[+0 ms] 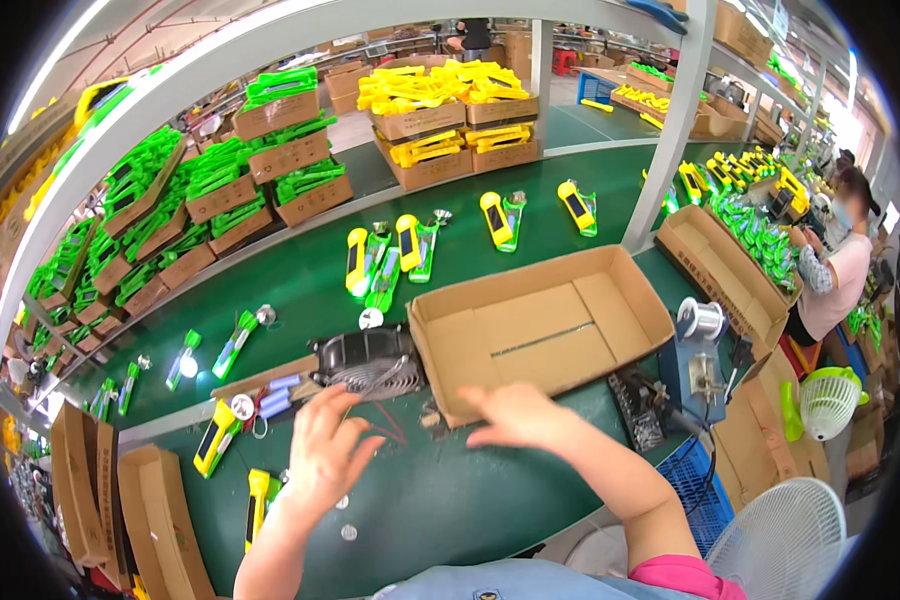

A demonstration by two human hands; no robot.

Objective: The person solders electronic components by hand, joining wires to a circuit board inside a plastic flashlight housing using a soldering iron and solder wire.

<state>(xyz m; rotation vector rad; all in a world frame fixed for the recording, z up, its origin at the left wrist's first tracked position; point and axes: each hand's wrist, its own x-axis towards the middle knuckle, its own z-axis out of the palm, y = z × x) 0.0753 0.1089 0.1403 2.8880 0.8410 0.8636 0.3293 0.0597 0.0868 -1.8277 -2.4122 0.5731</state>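
Note:
My left hand hangs over the near side of the green work table with its fingers apart and nothing visible in them. Thin red wires lie just right of its fingertips. Beyond it stands a black fan with a wire guard, beside several blue-purple cylindrical cells. My right hand, fingers spread, is at the near left corner of a shallow cardboard box; whether it touches the box I cannot tell. Left of my left hand lie a yellow-and-green lamp and another yellow lamp.
Several lamps lie along the green belt beyond the box. A solder wire spool sits on a blue device at right. Cardboard boxes of green and yellow housings stand behind. A co-worker is at far right, near a white fan.

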